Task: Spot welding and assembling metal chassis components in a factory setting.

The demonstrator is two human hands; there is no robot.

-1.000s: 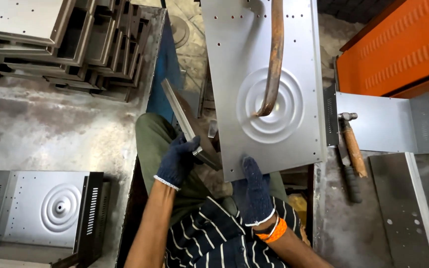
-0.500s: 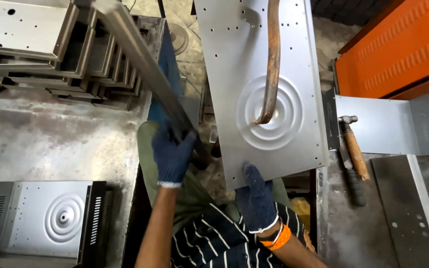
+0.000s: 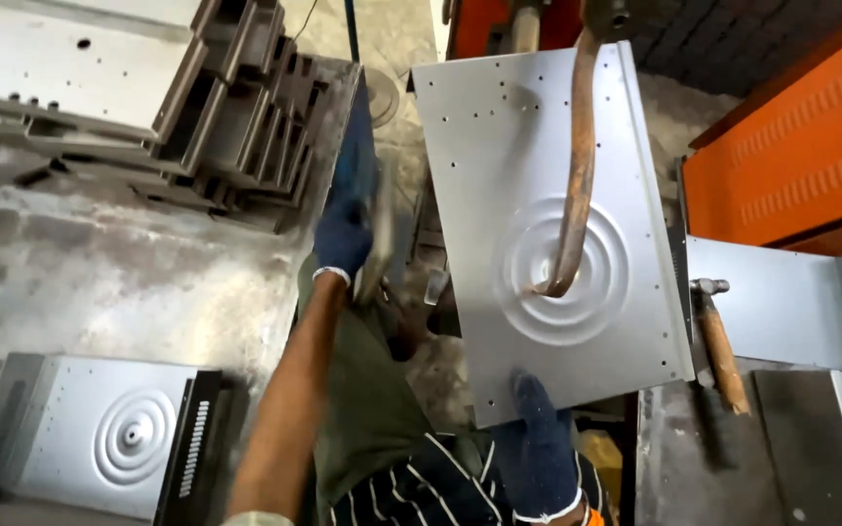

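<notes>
A large grey sheet-metal panel [image 3: 635, 292] with embossed concentric rings stands in front of me, under a rusty curved rod [image 3: 579, 166] whose tip rests at the rings' centre. My right hand [image 3: 538, 453], in a dark blue glove, grips the panel's lower edge. In a matching glove, my left hand [image 3: 343, 236] is raised to the left of the panel. It is closed on a narrow grey metal piece [image 3: 378, 234] that is blurred by motion.
Bent metal panels [image 3: 148, 88] are stacked at the upper left of the worn bench. One ringed panel [image 3: 109, 438] lies at the lower left. A wooden-handled hammer [image 3: 719, 346] rests right of the panel, by a grey sheet [image 3: 782, 302] and orange machine housing [image 3: 791, 146].
My left hand has risen from the panel's lower left corner up and to the left, swinging the narrow metal piece with it. My right hand has stayed on the panel's lower edge.
</notes>
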